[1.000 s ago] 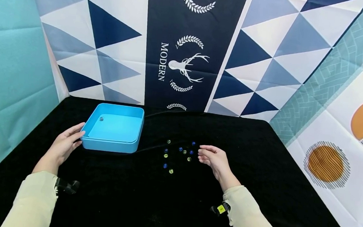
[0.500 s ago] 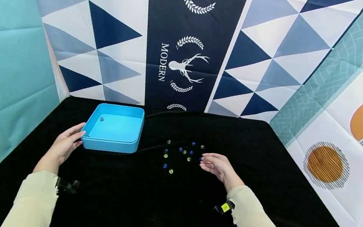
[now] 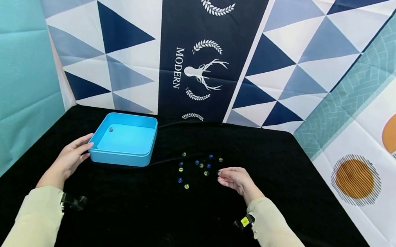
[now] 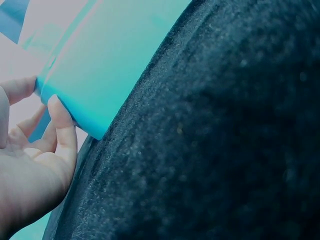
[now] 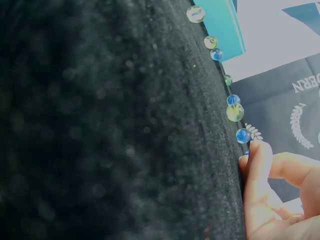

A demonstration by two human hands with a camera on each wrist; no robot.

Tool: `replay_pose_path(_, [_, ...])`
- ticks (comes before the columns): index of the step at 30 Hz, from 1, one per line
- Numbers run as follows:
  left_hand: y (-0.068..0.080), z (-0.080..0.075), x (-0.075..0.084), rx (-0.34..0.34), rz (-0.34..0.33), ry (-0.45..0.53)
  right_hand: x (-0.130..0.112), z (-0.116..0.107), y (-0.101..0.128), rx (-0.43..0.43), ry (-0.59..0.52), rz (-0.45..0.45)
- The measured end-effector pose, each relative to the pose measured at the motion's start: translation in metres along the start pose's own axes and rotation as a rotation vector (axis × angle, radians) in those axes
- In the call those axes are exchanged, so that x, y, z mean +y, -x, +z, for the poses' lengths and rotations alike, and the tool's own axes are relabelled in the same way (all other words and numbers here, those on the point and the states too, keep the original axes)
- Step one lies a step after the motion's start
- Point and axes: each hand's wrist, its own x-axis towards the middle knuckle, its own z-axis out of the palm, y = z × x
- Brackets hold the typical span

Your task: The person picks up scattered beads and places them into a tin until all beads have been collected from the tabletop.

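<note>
The right hand (image 3: 236, 179) curls its fingertips onto a blue marble (image 3: 219, 173) at the edge of the scattered marbles (image 3: 197, 166) on the tabletop (image 3: 189, 217). I cannot tell whether the marble is pinched. It looks small, hard and slick, likely to roll; pinch it across its middle. The left hand (image 3: 68, 158) rests relaxed against the blue tray (image 3: 120, 158).

Bright, even light; blurry wrist views

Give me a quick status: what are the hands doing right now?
Left hand rests on blue tray corner. Right hand fingertips at a blue marble; grip unclear. Loose marbles nearby, nothing blocking.
</note>
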Motion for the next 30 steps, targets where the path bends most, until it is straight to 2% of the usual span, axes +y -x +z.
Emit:
replay_pose_path(9, [0.0, -0.001, -0.001, -0.004, -0.002, -0.001, 0.002, 0.0, 0.0, 0.012, -0.01, 0.006])
replay_pose_path(19, [0.0, -0.001, -0.002, -0.005, 0.0, -0.028, -0.004, 0.01, 0.005, 0.006, -0.073, -0.118])
replay_pose_path(30, [0.0, -0.001, 0.0, -0.011, -0.019, -0.021, -0.013, 0.029, 0.004, 0.031, -0.162, -0.193])
